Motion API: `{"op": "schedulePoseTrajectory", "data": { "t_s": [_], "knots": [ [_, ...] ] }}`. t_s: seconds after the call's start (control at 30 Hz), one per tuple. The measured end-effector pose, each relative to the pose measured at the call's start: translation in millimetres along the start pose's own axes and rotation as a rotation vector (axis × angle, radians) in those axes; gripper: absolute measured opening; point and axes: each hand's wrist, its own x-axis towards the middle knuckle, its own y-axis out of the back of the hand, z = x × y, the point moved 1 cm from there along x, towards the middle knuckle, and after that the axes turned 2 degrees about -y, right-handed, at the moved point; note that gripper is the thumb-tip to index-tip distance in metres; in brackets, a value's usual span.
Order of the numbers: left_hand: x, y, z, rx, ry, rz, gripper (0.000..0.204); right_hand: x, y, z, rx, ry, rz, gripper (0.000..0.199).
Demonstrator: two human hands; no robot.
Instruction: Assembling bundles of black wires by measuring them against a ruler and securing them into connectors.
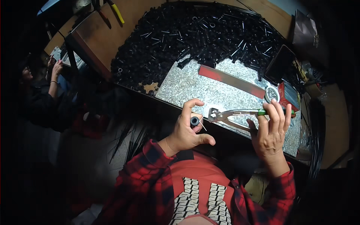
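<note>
My left hand (183,131) is curled round a small black cylindrical part (194,121) with a hole in its end, held in front of the board's near edge. A thin pale pin or wire (203,125) sticks out beside that part. My left thumb and index finger are spread apart. End-cutting pincers (234,113) with a green-coated handle are in my right hand (272,129), their metal jaws pointing left, just right of the black part. The jaws look apart from the pin. My right palm hides part of the lower handle.
A large heap of black parts (161,48) covers the far bench, around a speckled stone board (187,84). On the board lie a red-and-grey bar (230,80) and a round dial (272,93). A dark tablet-like slab (280,63) stands at right. Another person (48,90) works at far left.
</note>
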Motion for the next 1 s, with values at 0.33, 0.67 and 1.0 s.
{"op": "schedulePoseTrajectory", "data": {
  "t_s": [0.33, 0.67, 1.0],
  "knots": [
    [2.2, -11.0, 1.2, -0.04, 0.076, 0.119, 0.062, 0.6, -6.0, -11.3, 0.088, 0.047, -0.043, 0.022],
    [-1.0, -2.7, -6.7, 0.09, 0.043, 0.082, 0.049, -24.4, -2.1, -9.4, 0.356, 0.046, -0.298, 0.03],
    [3.0, 9.4, -8.6, -0.054, 0.15, -0.158, 0.069, -43.7, -13.8, -38.3, 2.059, -0.823, -1.456, 0.013]
  ]
}}
